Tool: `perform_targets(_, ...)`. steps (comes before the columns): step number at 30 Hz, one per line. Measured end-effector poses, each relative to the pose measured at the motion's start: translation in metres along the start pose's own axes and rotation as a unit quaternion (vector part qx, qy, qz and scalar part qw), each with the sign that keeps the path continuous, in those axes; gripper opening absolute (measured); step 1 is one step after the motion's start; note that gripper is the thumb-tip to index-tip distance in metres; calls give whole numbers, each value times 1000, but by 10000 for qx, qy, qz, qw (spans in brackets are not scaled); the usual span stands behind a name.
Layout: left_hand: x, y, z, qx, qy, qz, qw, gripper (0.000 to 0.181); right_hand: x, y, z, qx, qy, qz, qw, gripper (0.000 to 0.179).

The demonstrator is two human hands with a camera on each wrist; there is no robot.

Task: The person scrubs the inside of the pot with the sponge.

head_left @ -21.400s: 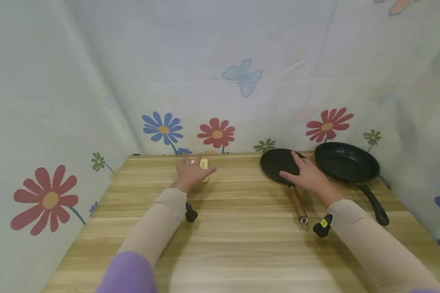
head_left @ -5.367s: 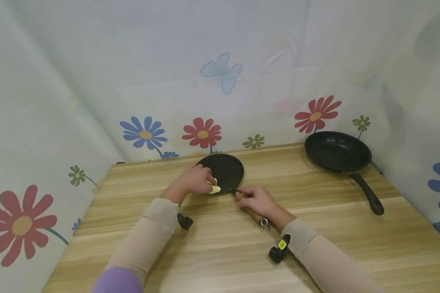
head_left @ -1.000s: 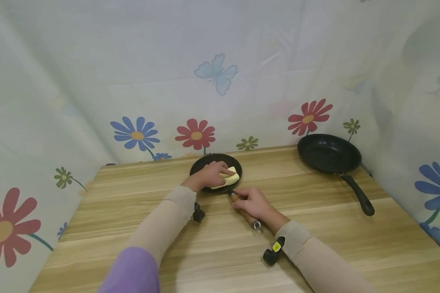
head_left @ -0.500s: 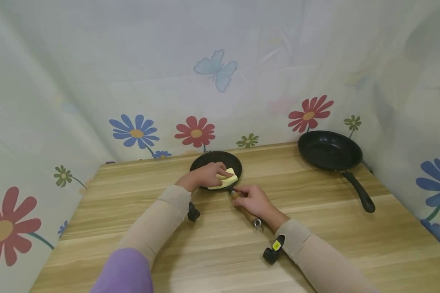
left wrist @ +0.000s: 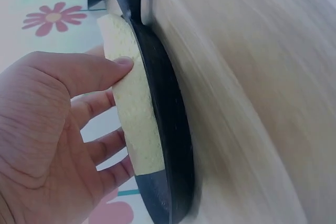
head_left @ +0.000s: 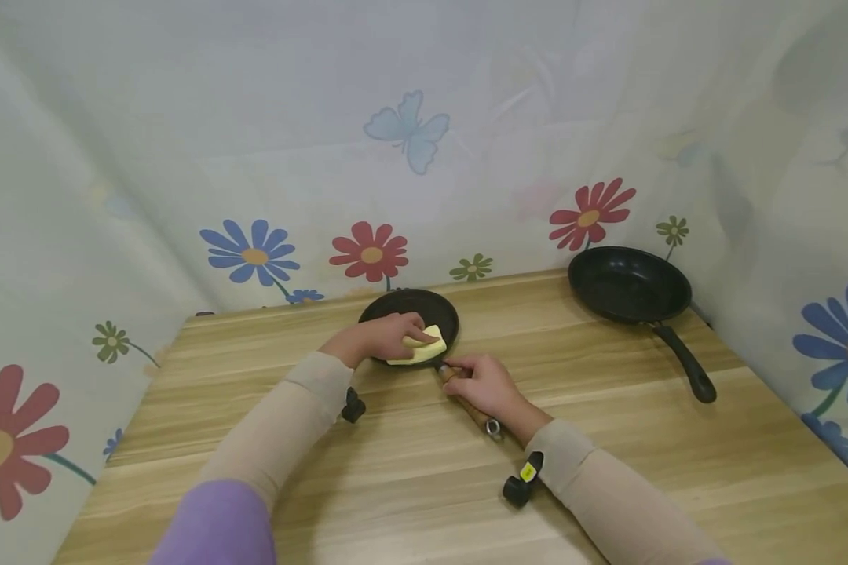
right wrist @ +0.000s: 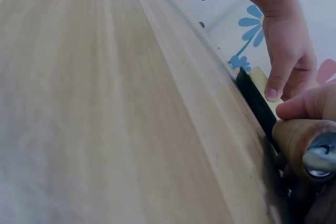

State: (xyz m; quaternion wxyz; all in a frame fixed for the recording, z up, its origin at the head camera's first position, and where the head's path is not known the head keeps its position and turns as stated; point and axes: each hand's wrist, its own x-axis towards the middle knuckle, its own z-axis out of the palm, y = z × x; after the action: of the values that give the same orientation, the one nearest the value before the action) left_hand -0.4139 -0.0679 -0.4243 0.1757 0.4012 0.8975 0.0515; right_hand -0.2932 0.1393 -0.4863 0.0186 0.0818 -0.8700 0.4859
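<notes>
A small flat black pan (head_left: 413, 302) with a wooden handle (head_left: 475, 413) lies toward the back of the table. My left hand (head_left: 389, 336) pinches a pale yellow sponge (head_left: 431, 349) down against the pan's inner surface, in the half nearer the handle. In the left wrist view the thumb lies on the near face of the sponge (left wrist: 137, 114), the fingers behind it, and the sponge reaches below the pan's rim. My right hand (head_left: 486, 384) grips the handle close to the pan; in the right wrist view its thumb lies along the wood (right wrist: 294, 137).
A larger, deeper black frying pan (head_left: 629, 286) stands at the back right, its black handle pointing toward the front. The wood-grain table (head_left: 424, 494) ends at a flower-printed cloth wall (head_left: 297, 180) behind and at the sides.
Long before, the sponge and small pan lay apart and both hands were empty; the pan has since moved left. Over the last second the left hand has slid the sponge leftward in it.
</notes>
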Motion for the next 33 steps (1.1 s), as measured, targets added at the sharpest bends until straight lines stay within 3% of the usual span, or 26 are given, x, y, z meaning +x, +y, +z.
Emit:
perform_targets(7,-11,-11,0,290,-205,92,9993,51,-1,-1,4,81,70,46,9999,41)
perform_targets(14,-19,-26,-3,221,-65,227,9995,52,0,0,2,59,120,8,9999,43)
perform_targets(20,-20,-38,-8,301,-41,374,9988,56,1,3,-1,-197,-153,-305,9992,46)
perform_targets(33,-16,-59,-10,404,706,956,9921,49,3,5,-5,-225,-597,-586,9962,51)
